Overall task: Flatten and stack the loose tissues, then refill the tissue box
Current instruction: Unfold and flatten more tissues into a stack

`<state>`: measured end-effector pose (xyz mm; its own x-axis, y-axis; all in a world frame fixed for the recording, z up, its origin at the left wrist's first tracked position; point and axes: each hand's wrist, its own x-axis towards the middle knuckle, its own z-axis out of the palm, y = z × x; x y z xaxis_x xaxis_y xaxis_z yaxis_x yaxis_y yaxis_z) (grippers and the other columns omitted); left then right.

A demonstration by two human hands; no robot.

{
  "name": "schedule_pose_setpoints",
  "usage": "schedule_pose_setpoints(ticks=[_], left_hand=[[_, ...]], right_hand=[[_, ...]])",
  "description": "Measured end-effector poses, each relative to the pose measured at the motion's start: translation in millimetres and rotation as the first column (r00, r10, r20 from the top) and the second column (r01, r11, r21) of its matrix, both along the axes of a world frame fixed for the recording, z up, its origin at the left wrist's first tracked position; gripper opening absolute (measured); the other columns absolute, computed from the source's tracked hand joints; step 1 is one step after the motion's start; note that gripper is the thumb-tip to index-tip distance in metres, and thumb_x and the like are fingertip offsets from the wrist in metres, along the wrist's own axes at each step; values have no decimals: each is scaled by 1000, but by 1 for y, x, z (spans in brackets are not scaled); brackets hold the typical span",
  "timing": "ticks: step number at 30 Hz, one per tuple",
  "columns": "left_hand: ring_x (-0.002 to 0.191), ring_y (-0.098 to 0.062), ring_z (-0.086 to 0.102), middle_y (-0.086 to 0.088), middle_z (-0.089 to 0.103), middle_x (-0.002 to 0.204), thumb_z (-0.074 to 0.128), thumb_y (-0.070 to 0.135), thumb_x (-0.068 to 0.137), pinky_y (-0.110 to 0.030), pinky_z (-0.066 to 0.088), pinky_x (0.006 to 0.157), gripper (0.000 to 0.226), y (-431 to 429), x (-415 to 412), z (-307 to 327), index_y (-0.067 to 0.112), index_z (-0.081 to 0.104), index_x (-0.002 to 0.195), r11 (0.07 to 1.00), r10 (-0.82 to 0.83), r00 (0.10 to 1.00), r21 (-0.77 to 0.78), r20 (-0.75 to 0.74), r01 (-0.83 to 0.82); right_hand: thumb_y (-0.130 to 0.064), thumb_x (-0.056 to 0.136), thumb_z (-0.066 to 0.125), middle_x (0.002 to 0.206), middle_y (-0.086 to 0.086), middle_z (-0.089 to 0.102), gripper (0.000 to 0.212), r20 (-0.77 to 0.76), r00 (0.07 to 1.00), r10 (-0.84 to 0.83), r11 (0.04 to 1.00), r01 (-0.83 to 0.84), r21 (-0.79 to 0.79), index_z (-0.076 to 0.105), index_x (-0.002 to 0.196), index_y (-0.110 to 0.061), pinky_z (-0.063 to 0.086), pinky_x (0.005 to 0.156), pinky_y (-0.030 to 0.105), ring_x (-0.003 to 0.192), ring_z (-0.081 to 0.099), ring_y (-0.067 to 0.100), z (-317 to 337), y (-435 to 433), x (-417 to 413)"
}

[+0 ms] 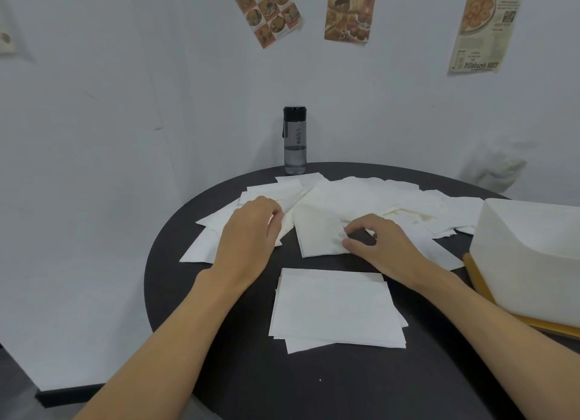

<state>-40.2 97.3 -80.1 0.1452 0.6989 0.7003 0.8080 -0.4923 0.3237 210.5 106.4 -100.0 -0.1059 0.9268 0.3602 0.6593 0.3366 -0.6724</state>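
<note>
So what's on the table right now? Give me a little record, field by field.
table: round, black
stack: flattened tissues, nearest the person
loose tissues: spread across the far side
tissue: lies flat between the hands
left hand: fingers curled on the loose tissues
right hand: pinches the tissue's right edge
box: white, at the right
bottle: upright, far edge, by the wall
</note>
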Motion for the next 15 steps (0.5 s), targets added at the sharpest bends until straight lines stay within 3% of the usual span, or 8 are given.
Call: schedule_pose_setpoints(ticks=[3, 7, 10, 12, 15], left_hand=[[96, -14, 59, 6, 67, 107, 54, 15, 102, -27, 46, 88, 10, -7, 3, 8, 13, 64, 104, 995, -73, 996, 65, 49, 70], [98, -1, 57, 13, 68, 121, 53, 15, 103, -6, 39, 86, 10, -24, 14, 22, 21, 61, 105, 979, -200, 964, 60, 175, 192], [95, -4, 62, 19, 69, 112, 53, 14, 102, -8, 44, 81, 10, -36, 23, 35, 22, 60, 102, 963, -269, 927, 56, 262, 263], [94, -7, 64, 20, 69, 106, 54, 14, 102, -12, 47, 79, 9, -40, 26, 42, 20, 61, 101, 955, -294, 905, 59, 308, 290], [95, -9, 66, 12, 73, 105, 55, 14, 102, -18, 51, 83, 11, -43, 29, 48, 23, 59, 98, 947, -315, 885, 55, 343, 316]], right_hand=[[-28, 87, 74, 112, -14, 67, 24, -217, 976, 11, 1000, -11, 1, 67, 110, -25, 41, 81, 3, 103, 60, -5, 12, -6, -6], [-33, 82, 80, 121, -11, 67, 60, -458, 886, 72, 987, -131, -98, 51, 133, -29, 47, 96, 25, 113, 63, 7, 23, -14, -14], [-47, 69, 84, 133, -9, 60, 96, -569, 818, 85, 965, -209, -157, 30, 148, -35, 42, 94, 25, 126, 55, 9, 25, -16, -14], [-50, 68, 87, 135, -7, 61, 104, -639, 765, 82, 953, -248, -175, 25, 150, -40, 40, 101, 30, 127, 55, 13, 25, -14, -13], [-42, 66, 90, 136, 4, 62, 104, -796, 600, 76, 927, -336, -165, 31, 151, -26, 44, 108, 41, 122, 62, 22, 28, -12, -8]])
